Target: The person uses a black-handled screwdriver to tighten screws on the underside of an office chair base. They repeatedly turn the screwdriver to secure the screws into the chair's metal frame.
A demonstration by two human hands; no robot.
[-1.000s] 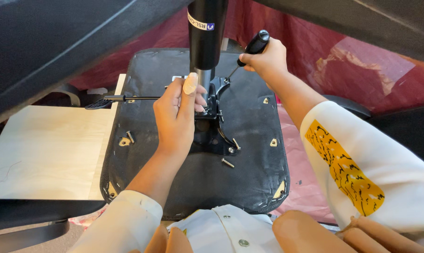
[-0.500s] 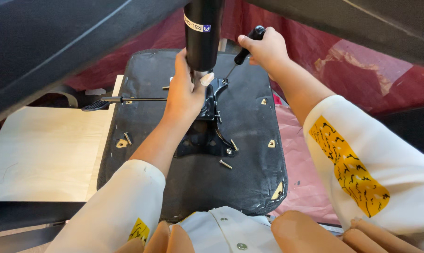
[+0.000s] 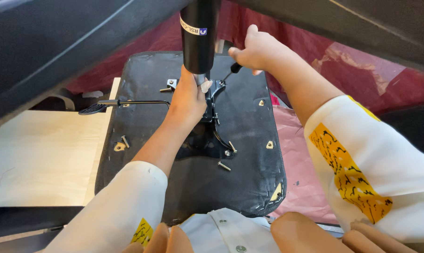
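Here, I steady gas-lift cylinder (image 3: pixel 199 37) base, left hand (image 3: pixel 189 96) wrapped shut around it; right hand (image 3: pixel 255 50) clenches screwdriver (image 3: pixel 231 71), tip at mechanism plate (image 3: pixel 212 117) on upturned seat underside (image 3: pixel 249 154); I judge screw-fastening underway; next calls for square tip seating.

The seat base (image 3: pixel 249 178) lies in the middle, partly on the counter (image 3: pixel 38 154) at its left. The metal plate (image 3: pixel 212 122) sits on the seat base, and the cylinder (image 3: pixel 199 37) stands up from it. The lever (image 3: pixel 123 104) sticks out left. A loose screw (image 3: pixel 223 166) lies near the plate.
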